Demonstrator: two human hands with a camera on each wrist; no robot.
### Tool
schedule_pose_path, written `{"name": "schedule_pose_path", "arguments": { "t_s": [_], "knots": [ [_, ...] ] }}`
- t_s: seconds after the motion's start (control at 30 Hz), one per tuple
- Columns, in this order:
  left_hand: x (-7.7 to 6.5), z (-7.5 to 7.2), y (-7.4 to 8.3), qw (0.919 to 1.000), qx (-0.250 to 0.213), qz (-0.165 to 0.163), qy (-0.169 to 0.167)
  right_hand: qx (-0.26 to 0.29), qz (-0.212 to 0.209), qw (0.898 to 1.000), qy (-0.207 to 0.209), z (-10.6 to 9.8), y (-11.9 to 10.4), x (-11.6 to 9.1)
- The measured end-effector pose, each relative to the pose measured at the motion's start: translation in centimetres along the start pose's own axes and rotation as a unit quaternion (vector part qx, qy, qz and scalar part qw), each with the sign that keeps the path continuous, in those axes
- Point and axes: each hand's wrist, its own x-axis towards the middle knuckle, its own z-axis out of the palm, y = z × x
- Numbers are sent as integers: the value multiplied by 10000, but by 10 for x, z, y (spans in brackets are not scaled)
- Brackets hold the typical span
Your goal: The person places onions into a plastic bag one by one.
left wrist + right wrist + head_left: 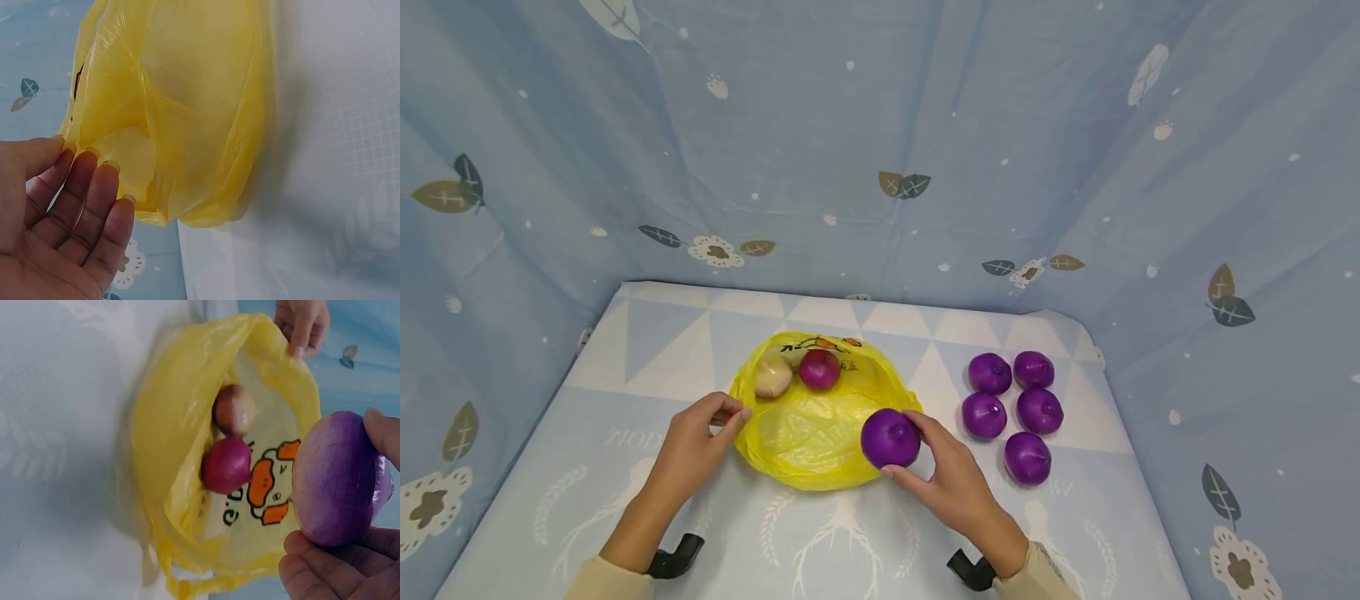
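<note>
A yellow plastic bag (805, 433) lies on the table with its mouth spread wide. My left hand (700, 437) pinches the bag's left rim between thumb and fingertips; the left wrist view shows this hand (75, 219) at the thin film's edge. Between the thumb and fingers of my right hand (951, 479) is a round purple onion (890, 438), held over the right side of the bag's mouth. Its pale side faces the bag in the right wrist view. Inside the bag sit a pale yellowish onion (772, 377) and a reddish-purple onion (820, 369), side by side.
Right of the bag, several purple onions (984, 416) stand in a loose cluster on the patterned tablecloth (662, 342). A blue curtain (820, 167) rises behind the table and at both sides. Black curved pieces (676, 557) show at the wrists.
</note>
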Motion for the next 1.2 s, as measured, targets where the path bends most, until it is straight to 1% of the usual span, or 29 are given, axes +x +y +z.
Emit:
{"name": "schedule_pose_path", "arguments": {
  "t_s": [0.17,0.33,0.63,0.97,1.2],
  "knots": [
    [0,0,0,10000,-48,-71,-18,43,-103,9998,-185,12,0,8],
    [0,0,0,9999,-78,-92,-31,-56,-62,9995,-302,24,1,15],
    [0,1,0,9999,-34,-88,-38,-229,244,9975,-615,39,1,29],
    [-1,3,0,10000,-36,-79,-45,-468,452,9966,-511,49,11,48],
    [0,3,0,10000,-31,-55,-53,-427,704,9961,-327,58,17,61]
  ]
}}
